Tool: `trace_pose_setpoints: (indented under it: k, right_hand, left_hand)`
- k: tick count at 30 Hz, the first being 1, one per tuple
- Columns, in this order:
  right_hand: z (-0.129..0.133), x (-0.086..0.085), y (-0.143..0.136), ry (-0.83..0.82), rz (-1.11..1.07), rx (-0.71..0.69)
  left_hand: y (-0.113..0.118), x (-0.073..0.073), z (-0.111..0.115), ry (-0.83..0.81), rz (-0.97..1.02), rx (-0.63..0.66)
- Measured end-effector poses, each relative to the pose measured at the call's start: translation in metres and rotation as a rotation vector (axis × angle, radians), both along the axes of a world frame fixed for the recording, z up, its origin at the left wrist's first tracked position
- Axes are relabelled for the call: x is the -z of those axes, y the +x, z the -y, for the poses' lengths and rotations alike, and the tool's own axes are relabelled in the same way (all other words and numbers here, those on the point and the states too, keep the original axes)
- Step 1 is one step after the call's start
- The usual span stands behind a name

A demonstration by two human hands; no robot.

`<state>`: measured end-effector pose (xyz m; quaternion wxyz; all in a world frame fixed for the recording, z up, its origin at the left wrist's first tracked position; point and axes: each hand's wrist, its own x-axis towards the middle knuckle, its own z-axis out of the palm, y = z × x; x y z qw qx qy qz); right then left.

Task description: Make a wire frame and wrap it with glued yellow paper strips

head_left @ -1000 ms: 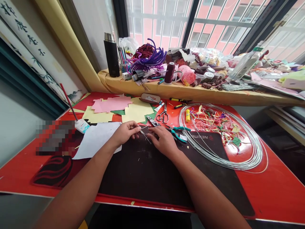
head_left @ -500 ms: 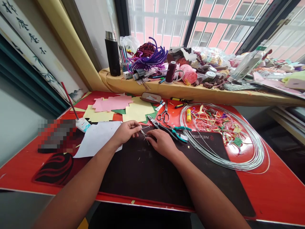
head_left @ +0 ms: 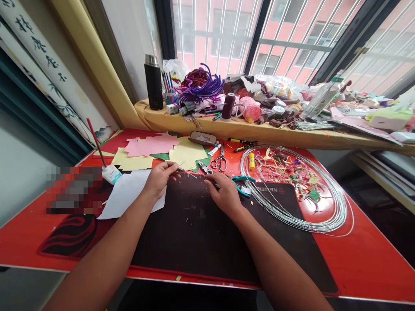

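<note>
Wire [head_left: 180, 169] is pinched in left hand [head_left: 161, 178]; bottle [head_left: 112, 174] holds stick [head_left: 96, 142].

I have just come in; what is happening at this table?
A person is working with bare hands above a dark mat. The left hand pinches a thin piece, apparently wire. The right hand partly covers the pliers; whether it grips them is hidden. To the right, a wire coil lies around colourful scraps.
</note>
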<state>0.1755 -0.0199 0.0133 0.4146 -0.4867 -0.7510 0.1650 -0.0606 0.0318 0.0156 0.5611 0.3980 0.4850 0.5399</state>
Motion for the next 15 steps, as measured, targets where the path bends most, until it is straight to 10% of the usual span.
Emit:
trace_pose_setpoints:
  k: [5,15]
  right_hand:
    - [-0.005,0.002,0.005,-0.045,0.044,0.11]
    - [-0.003,0.0,0.016,-0.11,0.647,0.167]
  left_hand:
    - [0.001,-0.008,0.0,-0.173,0.361,-0.134]
    - [0.004,-0.01,0.004,-0.189,0.525,0.0]
